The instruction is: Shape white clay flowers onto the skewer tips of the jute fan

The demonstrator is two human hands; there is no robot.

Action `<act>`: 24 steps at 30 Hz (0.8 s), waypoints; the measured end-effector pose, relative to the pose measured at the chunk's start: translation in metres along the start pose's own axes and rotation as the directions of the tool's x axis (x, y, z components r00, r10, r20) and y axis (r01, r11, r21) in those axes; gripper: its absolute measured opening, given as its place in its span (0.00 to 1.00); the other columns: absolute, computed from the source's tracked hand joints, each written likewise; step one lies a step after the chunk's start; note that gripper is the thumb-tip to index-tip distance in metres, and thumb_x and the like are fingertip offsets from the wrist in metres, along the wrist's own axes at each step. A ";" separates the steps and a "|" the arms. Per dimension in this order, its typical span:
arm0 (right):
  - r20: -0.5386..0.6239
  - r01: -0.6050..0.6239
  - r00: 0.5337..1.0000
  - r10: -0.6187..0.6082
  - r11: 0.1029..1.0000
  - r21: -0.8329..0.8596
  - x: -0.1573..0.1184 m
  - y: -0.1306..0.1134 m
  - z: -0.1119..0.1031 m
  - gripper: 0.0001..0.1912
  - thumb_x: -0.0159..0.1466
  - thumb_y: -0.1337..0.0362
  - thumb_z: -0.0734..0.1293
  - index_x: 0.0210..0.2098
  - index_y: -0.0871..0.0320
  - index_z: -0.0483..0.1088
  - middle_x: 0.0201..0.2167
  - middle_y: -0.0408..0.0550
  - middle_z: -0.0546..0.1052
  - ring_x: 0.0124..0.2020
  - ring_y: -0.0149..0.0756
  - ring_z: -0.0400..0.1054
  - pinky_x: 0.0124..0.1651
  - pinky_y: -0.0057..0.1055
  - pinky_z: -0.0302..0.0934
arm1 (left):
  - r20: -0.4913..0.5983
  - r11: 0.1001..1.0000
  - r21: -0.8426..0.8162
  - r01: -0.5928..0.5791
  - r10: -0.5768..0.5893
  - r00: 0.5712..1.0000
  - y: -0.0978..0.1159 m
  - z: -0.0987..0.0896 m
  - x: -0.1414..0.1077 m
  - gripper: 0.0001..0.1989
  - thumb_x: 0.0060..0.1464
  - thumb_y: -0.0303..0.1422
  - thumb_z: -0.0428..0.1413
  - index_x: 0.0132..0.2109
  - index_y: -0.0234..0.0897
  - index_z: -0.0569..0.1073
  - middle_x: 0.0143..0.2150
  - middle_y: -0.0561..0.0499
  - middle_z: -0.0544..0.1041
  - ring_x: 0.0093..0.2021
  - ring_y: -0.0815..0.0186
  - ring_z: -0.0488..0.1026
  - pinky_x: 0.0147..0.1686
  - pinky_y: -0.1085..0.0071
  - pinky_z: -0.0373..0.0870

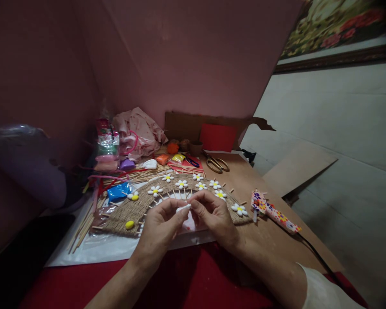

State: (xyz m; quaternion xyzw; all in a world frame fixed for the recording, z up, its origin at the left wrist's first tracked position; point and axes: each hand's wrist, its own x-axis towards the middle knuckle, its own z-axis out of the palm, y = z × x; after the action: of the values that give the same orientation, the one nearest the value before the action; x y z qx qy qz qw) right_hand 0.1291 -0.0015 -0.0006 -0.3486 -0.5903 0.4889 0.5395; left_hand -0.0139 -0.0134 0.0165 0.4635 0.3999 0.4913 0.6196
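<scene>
Between the fingertips of both hands is a small piece of white clay [184,208]. My left hand [162,221] pinches it from the left, and my right hand [214,216] presses on its right side. Just beyond them lies a twine-woven arch [116,216] with wooden sticks poking out along its edges. Several white daisies with yellow centres, such as one daisy [239,209] at the right end, sit on the weave. Toward the left end are a yellow clay oval [129,225] without petals and a partly petalled flower [133,196].
A flower-patterned glue gun [273,212] with a black cord lies at the right. Gold-handled scissors [217,164] rest behind the arch. Bagged clay, including a blue pack [119,192], and loose wooden sticks [83,231] surround its left side. Red card [218,137] leans at the back.
</scene>
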 end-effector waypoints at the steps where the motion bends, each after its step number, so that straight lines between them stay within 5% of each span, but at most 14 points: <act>1: 0.003 0.007 1.000 -0.007 1.000 -0.008 0.000 0.000 0.000 0.06 0.61 0.60 0.65 0.35 0.56 0.69 0.21 0.38 0.67 0.19 0.24 0.60 0.22 0.22 0.56 | 0.000 1.000 0.008 -0.009 0.009 1.000 0.001 0.000 -0.001 0.11 0.45 0.37 0.61 0.33 0.33 0.74 0.23 0.53 0.73 0.19 0.75 0.66 0.18 0.81 0.57; 6: 0.034 0.135 0.991 -0.131 0.971 -0.196 -0.001 -0.006 0.001 0.08 0.60 0.61 0.66 0.38 0.56 0.73 0.30 0.44 0.71 0.28 0.29 0.65 0.29 0.26 0.61 | -0.005 0.999 0.044 -0.028 0.028 1.000 0.001 -0.001 -0.001 0.10 0.47 0.37 0.60 0.32 0.33 0.73 0.25 0.53 0.72 0.21 0.74 0.66 0.21 0.79 0.60; 13: 0.009 0.231 0.968 -0.249 0.885 -0.403 -0.001 -0.006 -0.001 0.04 0.61 0.64 0.65 0.33 0.57 0.71 0.29 0.45 0.71 0.31 0.32 0.65 0.35 0.29 0.60 | 0.014 0.995 0.089 -0.032 0.031 0.999 0.002 -0.002 -0.001 0.13 0.53 0.39 0.55 0.28 0.33 0.71 0.21 0.55 0.66 0.18 0.76 0.58 0.18 0.79 0.54; 18: 0.080 0.329 0.941 -0.328 0.837 -0.438 -0.004 -0.008 0.000 0.03 0.61 0.67 0.64 0.31 0.57 0.70 0.28 0.45 0.69 0.31 0.32 0.64 0.35 0.30 0.59 | 0.001 0.998 0.060 -0.001 0.001 1.000 -0.001 -0.003 0.000 0.12 0.48 0.39 0.59 0.28 0.34 0.71 0.17 0.57 0.66 0.16 0.77 0.57 0.16 0.80 0.49; 21: 0.035 0.229 0.973 -0.230 0.917 -0.328 -0.003 -0.009 0.000 0.03 0.59 0.65 0.66 0.30 0.57 0.70 0.26 0.43 0.68 0.26 0.30 0.63 0.30 0.28 0.59 | -0.025 0.998 -0.030 0.048 -0.049 0.998 -0.004 -0.005 0.002 0.13 0.46 0.39 0.60 0.26 0.34 0.69 0.17 0.57 0.65 0.16 0.77 0.58 0.16 0.80 0.50; 24: -0.051 0.051 0.997 -0.053 0.998 -0.026 0.001 -0.007 -0.002 0.07 0.56 0.62 0.69 0.30 0.58 0.69 0.20 0.39 0.67 0.19 0.26 0.61 0.22 0.25 0.57 | -0.074 0.987 -0.149 0.060 -0.071 0.995 -0.004 -0.007 0.004 0.11 0.45 0.37 0.61 0.26 0.34 0.69 0.19 0.57 0.67 0.16 0.77 0.58 0.16 0.80 0.52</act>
State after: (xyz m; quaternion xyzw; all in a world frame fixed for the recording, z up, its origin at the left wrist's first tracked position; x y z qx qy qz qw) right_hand 0.1318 -0.0016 0.0062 -0.3522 -0.5909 0.4582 0.5629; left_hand -0.0189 -0.0082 0.0109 0.3835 0.4022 0.5167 0.6513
